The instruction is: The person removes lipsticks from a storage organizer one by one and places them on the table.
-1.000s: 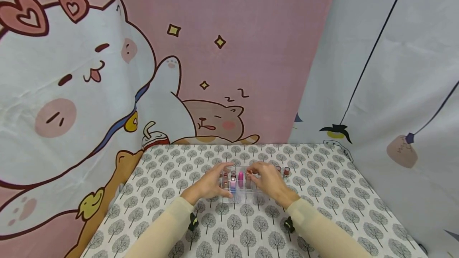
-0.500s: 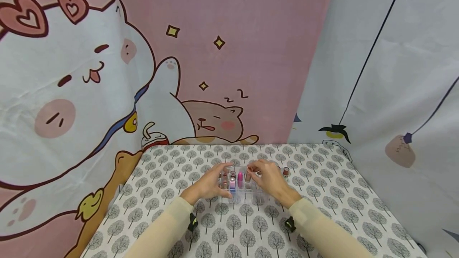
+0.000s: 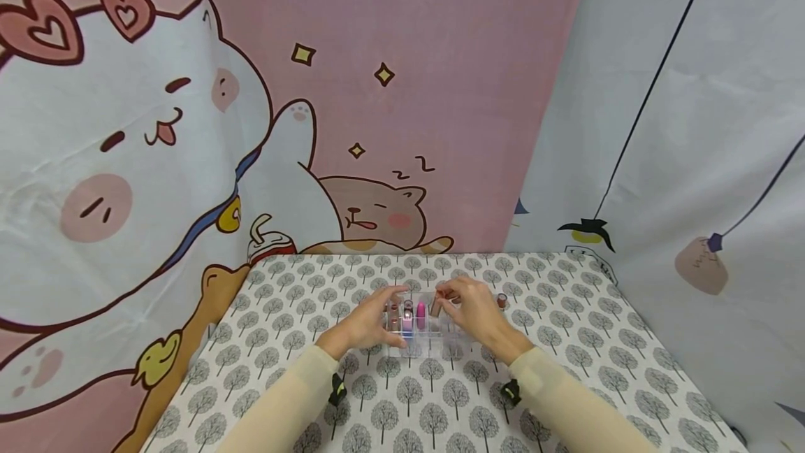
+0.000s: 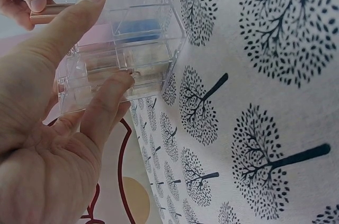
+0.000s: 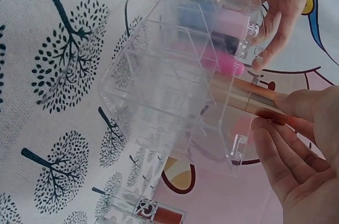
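A clear plastic cosmetics organizer (image 3: 430, 348) with several compartments stands on the cloth between both hands. My left hand (image 3: 363, 321) grips its left side, thumb at the front and fingers along the side. My right hand (image 3: 473, 307) pinches the upper end of a shiny rose-gold lipstick tube (image 5: 253, 101) between thumb and fingers. In the right wrist view the tube's lower part overlaps a compartment, tilted slightly in the head view. Beside it in the organizer stand a bright pink tube (image 3: 421, 316) and a pale pink and blue tube (image 5: 230, 21).
A lip gloss tube with a red-brown part (image 5: 164, 215) stands on the cloth right of the organizer. The table is covered by a tree-print cloth (image 3: 409, 404). Behind it hangs a pink cartoon curtain (image 3: 465, 89).
My right hand has lifted the rose-gold lipstick tube a little and tilted it. The left hand stays on the organizer. One tube at the right is now hidden behind the right hand.
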A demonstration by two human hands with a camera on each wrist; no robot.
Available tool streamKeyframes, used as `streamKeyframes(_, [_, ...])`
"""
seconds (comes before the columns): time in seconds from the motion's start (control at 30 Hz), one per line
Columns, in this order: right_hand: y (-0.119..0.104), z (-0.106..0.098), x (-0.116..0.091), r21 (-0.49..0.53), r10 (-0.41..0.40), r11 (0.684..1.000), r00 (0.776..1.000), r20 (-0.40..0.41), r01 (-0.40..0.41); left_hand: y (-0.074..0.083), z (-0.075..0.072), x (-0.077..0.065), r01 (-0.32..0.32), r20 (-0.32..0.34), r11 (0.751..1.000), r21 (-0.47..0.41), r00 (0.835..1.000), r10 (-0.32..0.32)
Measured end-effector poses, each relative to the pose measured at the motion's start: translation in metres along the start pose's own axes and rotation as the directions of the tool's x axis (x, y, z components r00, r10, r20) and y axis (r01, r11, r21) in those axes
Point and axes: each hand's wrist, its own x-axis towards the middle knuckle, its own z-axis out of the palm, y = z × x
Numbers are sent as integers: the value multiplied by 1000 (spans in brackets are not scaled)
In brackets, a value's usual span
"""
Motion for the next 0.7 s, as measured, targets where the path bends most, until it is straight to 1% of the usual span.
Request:
streamKeyframes(0.03, [0,-1,0,1,2,1000,1000,-2,-2,-16,4,5,-41,-5,999,6,999,41])
streamKeyframes(0.13, [-1,-4,1,13,18,1000,1000,-3,-18,-20,4,7,-56,-7,998,13,998,56])
streamKeyframes(0.23, [-2,-8,1,28,32,999,999,-11,-32,-16,3,5,-42,-3,999,3,999,42])
streamKeyframes(0.27, [-2,-10,1,31,33,999,999,-13,-32,-1,0,-1,-3,1,1000,-2,1000,3])
streamKeyframes(0.4, [-2,-16,2,42,25,999,999,-29,-24,9,-1,-5,18,-5,1000,6,1000,-18])
streamKeyframes(0.5, [-1,-20,2,38,14,999,999,-48,-12,10,0,-5,24,-7,1000,9,1000,-24])
streamKeyframes(0.7, [1,-29,2,52,-15,998,996,-88,20,8,1,-4,23,-2,1000,1,1000,-23])
